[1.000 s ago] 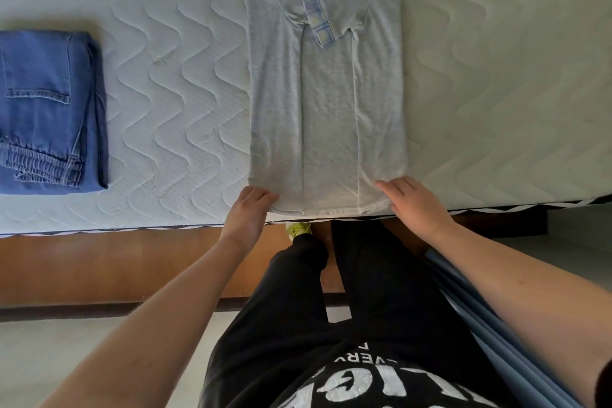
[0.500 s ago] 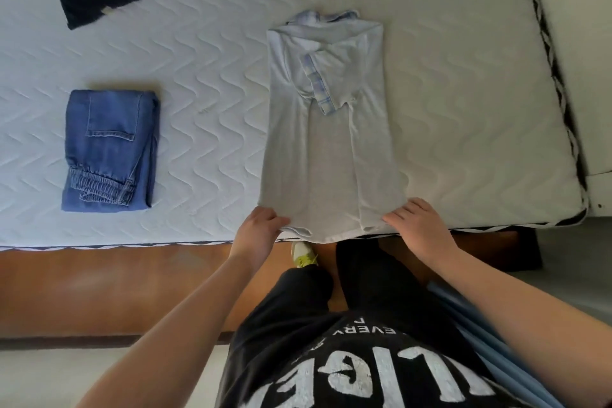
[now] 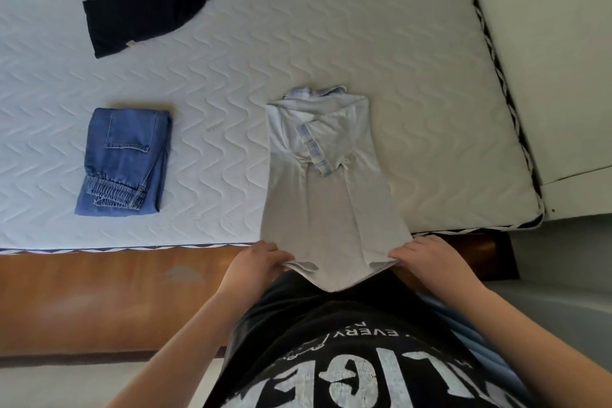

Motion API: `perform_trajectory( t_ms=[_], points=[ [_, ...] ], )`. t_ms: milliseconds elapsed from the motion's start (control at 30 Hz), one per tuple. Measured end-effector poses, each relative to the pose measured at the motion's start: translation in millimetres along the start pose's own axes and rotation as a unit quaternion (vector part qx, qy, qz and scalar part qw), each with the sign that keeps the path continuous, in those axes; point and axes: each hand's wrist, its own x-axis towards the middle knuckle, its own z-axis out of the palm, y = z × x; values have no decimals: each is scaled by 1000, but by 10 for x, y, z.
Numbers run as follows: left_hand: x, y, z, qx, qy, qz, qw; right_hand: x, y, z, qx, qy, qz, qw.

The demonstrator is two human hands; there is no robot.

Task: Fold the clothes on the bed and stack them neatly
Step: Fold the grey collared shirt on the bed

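Both hands have drawn the bottom hem of the pale grey polo shirt with the blue plaid collar (image 3: 318, 182) off the edge of the white quilted mattress (image 3: 430, 109), so it now sags toward the person. Each grip is closed on a hem corner: left hand (image 3: 255, 267) on one, right hand (image 3: 430, 258) on the other. Sleeves are already folded in, so I judge the lengthwise fold is in hand; next the hem must travel away from the grips to the collar, edges kept square. Beyond the left grip lies the folded blue denim jeans (image 3: 124, 162); farther off, a crumpled black garment (image 3: 142, 3). No containers show.
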Motion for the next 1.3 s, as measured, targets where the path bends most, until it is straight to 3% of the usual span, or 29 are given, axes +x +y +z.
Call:
perform_trajectory(
  t_ms=[233,367,500,600,833,1100,1300],
  points=[
    [-330,91,-124,-36,1,-41,999,-151,29,-211,28,-31,17,999],
    [-19,-54,-256,-4,-52,-29,998,152,93,-249,68,-33,40,996],
    [510,-233,-517,-22,-99,15,995,636,295,-343,126,-74,62,987],
    [1014,-396,-739,-39,-129,30,990,1006,498,-348,141,-32,19,989],
    [2211,-802,-1159,-107,-187,13,976,2009,1253,-173,160,-80,-64,982],
    [3378,-1336,-1098,-165,-165,-40,971,2937,2039,373,254,-100,-5,962],
    [4204,-1697,-897,-107,-160,-71,979,3511,2521,902,237,-137,63,960]
  ],
)
